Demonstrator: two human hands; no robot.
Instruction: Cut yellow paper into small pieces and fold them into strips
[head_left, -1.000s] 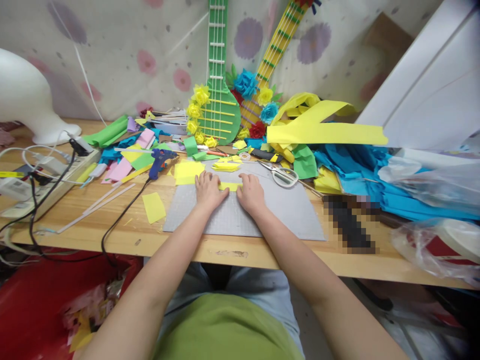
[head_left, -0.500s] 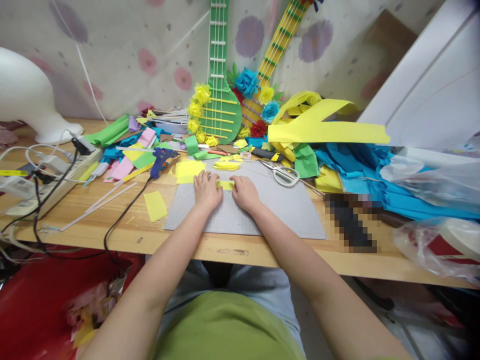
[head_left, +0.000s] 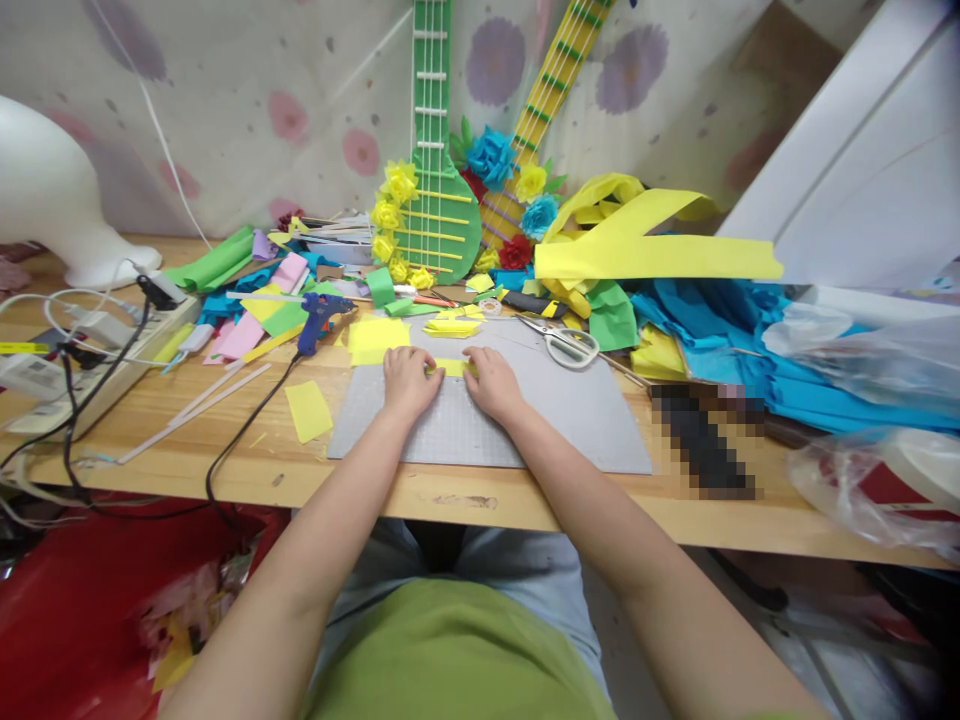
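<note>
A small strip of yellow paper (head_left: pixel 451 368) lies low on the grey cutting mat (head_left: pixel 525 430), stretched between my two hands. My left hand (head_left: pixel 409 380) pinches its left end, thumb toward the middle. At its right end my right hand (head_left: pixel 491 382) holds on with curled fingers. Just behind the strip lie several folded yellow paper pieces (head_left: pixel 451 328). Flat yellow sheets (head_left: pixel 375 341) sit beyond my left hand, partly on the mat. To the right of my right hand rest scissors with pale handles (head_left: pixel 571 348).
A blue glue gun (head_left: pixel 318 320) with a black cord lies left of the mat, near a loose yellow sheet (head_left: pixel 308 411). Paper scraps crowd the back, before a green paper instrument (head_left: pixel 442 225) and a yellow one (head_left: pixel 547 100). A power strip (head_left: pixel 105 360) stands far left.
Both hands stay at the strip's ends. The left hand's fingers have drawn in slightly and moved a little left, so more of the strip shows between the hands.
</note>
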